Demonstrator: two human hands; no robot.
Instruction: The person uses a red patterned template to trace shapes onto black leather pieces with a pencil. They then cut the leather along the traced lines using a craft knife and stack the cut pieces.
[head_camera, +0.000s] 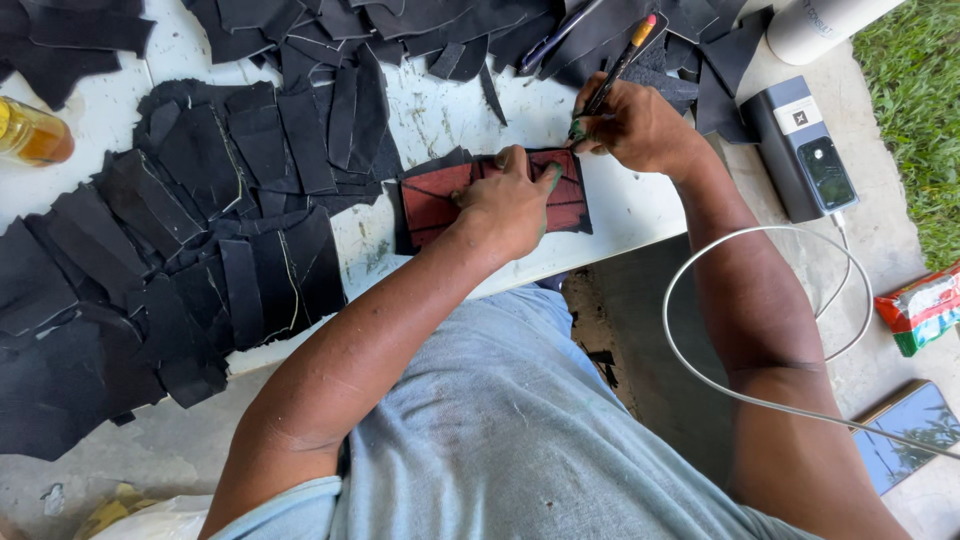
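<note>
A red template (437, 196) lies on a dark leather piece on the white board (620, 205). My left hand (508, 205) presses flat on the template and covers its middle. My right hand (632, 125) grips a black marker pen with an orange end (622, 62), its tip down at the template's far right corner. Green stain shows on the fingertips of both hands.
Several cut black leather pieces (200, 200) pile up on the left and along the far edge. A yellow bottle (32, 132) stands far left. A grey power bank (800, 150) with a white cable (700, 380), a phone (910, 430), a snack packet (922, 308) and a white cylinder (825, 25) lie on the right.
</note>
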